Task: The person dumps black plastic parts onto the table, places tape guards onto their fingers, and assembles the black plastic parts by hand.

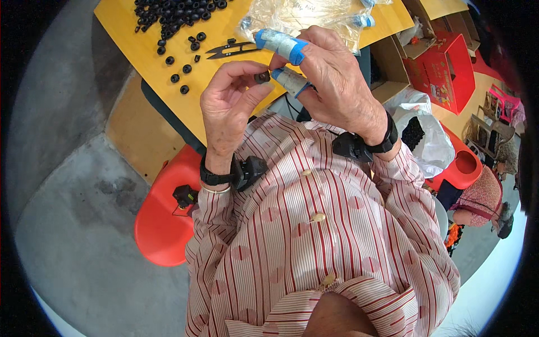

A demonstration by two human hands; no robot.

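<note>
A striped shirt (292, 224) fills the near side. Beyond it, the left hand (227, 106) pinches a small dark part (261, 77) over the table (191, 101). The right hand (339, 92), two digits taped blue, curls just beside; whether it grips anything I cannot tell. Black snips (227, 51) lie beyond, loose black pieces (179, 14) far left.

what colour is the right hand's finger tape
The tape is blue and greyish white; head view.

The left hand (227, 106) partly hides a dark piece (261, 77). The black pile (174, 16) (like the bench (121, 28)) runs past the top edge.
</note>
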